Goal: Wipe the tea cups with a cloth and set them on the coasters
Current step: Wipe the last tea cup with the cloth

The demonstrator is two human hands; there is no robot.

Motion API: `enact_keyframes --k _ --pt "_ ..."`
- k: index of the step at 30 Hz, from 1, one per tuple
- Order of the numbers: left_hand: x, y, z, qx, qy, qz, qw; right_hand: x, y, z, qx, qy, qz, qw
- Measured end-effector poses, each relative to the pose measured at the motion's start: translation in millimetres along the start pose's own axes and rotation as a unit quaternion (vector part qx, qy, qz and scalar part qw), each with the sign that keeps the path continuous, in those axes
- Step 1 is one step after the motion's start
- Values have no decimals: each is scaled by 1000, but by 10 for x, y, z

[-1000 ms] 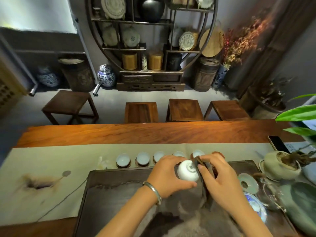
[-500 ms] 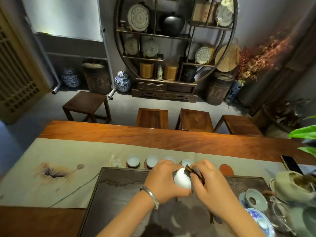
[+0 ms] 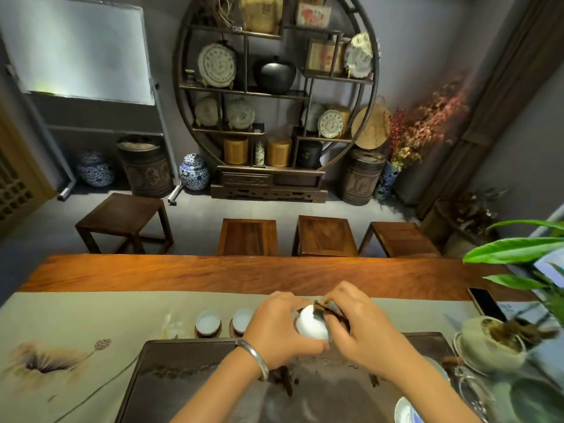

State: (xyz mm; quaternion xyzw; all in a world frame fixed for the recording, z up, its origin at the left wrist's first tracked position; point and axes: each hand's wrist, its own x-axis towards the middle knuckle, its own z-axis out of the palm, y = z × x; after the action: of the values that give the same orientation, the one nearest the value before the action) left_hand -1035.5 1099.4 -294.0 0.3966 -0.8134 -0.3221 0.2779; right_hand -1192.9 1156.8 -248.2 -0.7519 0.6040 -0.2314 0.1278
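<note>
A white tea cup (image 3: pixel 311 323) is held tilted above the far edge of the dark tea tray (image 3: pixel 189 374), gripped by my left hand (image 3: pixel 279 326), which wears a silver bangle. My right hand (image 3: pixel 355 328) presses a dark brown cloth (image 3: pixel 328 309) against the cup's rim and side. Two pale cups (image 3: pixel 208 322) (image 3: pixel 242 319) sit upright on brown coasters in a row on the grey-green table runner (image 3: pixel 91 319), left of my hands. Any cups or coasters further right in the row are hidden behind my hands.
A pale green pot (image 3: pixel 488 341) with dark contents stands on a saucer at the right, beside a phone (image 3: pixel 485 303) and green plant leaves (image 3: pixel 515 250). A blue-and-white dish (image 3: pixel 406 412) lies at the tray's near right. Stools stand beyond the wooden table (image 3: pixel 152 271).
The camera has tilted up, so the table sits lower in view. Both hands have lifted the cup slightly away from me, and the cloth has shifted over the cup's rim.
</note>
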Motion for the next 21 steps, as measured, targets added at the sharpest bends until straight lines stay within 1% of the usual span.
enact_keyframes --k 4,6,9,13,16,18,21 --pt "155 81 -44 69 76 28 994 132 -37 95 -27 99 51 993" --pt "186 100 -28 77 89 17 993 189 -45 113 -44 122 59 990" --pt "209 88 -45 65 86 13 994 247 -37 61 -38 97 34 994" --pt "244 51 -120 52 48 24 997 252 -18 -145 10 14 -34 999" --pt "226 29 -130 24 27 24 999 256 8 -293 24 -32 -47 998" --pt "202 28 -110 18 50 12 999 264 -10 -304 2 -16 -45 999" --pt "188 63 -76 15 101 9 995 275 -97 -191 -40 50 -35 997"
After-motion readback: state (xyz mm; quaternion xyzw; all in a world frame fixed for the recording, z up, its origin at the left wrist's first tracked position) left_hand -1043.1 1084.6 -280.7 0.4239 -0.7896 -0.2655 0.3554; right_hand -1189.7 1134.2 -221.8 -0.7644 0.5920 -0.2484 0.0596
